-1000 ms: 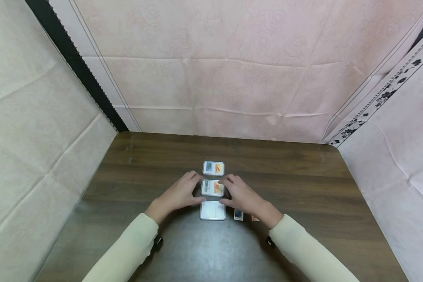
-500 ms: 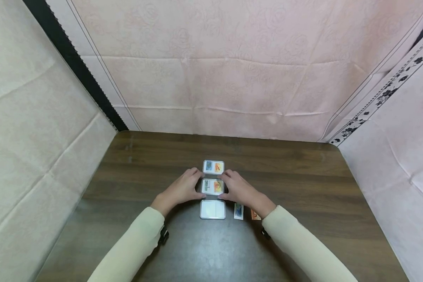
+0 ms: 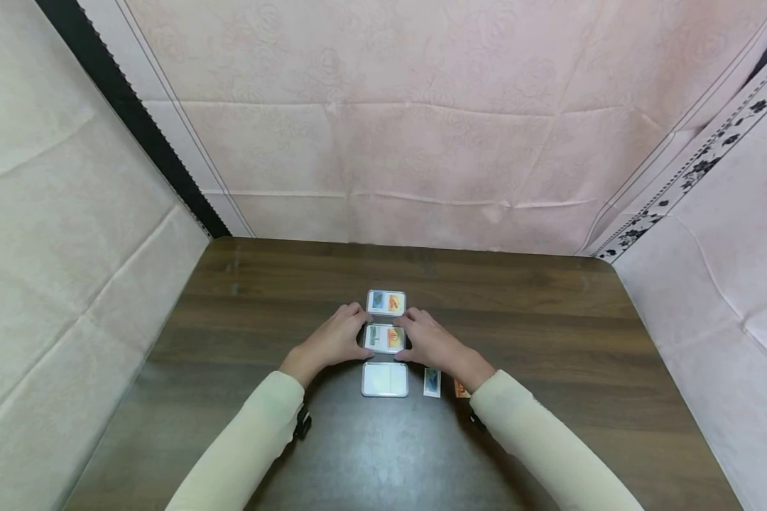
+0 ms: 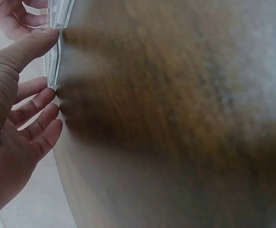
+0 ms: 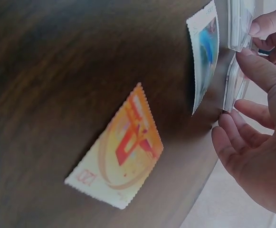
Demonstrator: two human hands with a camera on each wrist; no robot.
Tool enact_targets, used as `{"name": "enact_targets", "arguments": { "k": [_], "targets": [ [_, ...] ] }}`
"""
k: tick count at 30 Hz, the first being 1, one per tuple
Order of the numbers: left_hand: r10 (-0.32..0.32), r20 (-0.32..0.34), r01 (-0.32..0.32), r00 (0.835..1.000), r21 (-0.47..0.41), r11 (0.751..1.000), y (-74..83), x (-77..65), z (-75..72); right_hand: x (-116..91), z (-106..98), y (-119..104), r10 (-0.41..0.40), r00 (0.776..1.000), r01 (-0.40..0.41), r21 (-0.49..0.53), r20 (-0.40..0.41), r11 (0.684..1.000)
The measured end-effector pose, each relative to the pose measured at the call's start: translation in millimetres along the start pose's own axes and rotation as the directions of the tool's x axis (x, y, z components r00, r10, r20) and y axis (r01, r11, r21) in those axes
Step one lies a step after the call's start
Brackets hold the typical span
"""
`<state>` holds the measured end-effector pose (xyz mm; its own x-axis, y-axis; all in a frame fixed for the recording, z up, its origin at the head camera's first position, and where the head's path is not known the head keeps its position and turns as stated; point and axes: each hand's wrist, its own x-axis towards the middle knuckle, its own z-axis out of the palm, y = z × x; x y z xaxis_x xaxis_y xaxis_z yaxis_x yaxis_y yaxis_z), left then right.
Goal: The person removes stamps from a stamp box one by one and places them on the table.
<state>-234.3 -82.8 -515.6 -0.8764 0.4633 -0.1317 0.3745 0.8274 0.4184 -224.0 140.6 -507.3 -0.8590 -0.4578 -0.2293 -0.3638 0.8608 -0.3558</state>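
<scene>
In the head view, a clear plastic case with two stamps inside lies flat on the table, the middle one of a column of three. My left hand holds its left end, thumb at the near corner and fingers at the far corner. On the right end, my right hand holds it the same way. Just beyond lies another case with two stamps. Nearer me is a case that looks blank white. The left wrist view shows my left thumb against the case edge.
Right of the near case, a blue stamp and an orange stamp with perforated edges lie loose on the brown wooden table. My right forearm partly covers the orange one in the head view. Pale cloth hangs behind the table.
Both hands have drawn in slightly and settled on the ends of the middle case; the right fingers, earlier over its top, are now at its far corner. The cases have hardly moved.
</scene>
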Motion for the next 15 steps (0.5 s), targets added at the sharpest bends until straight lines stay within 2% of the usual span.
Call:
{"name": "enact_targets", "arguments": {
  "k": [15],
  "targets": [
    [0.006, 0.014, -0.005, 1.000, -0.027, 1.000, -0.8, 4.1, 1.4, 2.8, 1.9, 2.5, 0.005, 1.000, -0.005, 0.031, -0.002, 1.000]
  ]
}}
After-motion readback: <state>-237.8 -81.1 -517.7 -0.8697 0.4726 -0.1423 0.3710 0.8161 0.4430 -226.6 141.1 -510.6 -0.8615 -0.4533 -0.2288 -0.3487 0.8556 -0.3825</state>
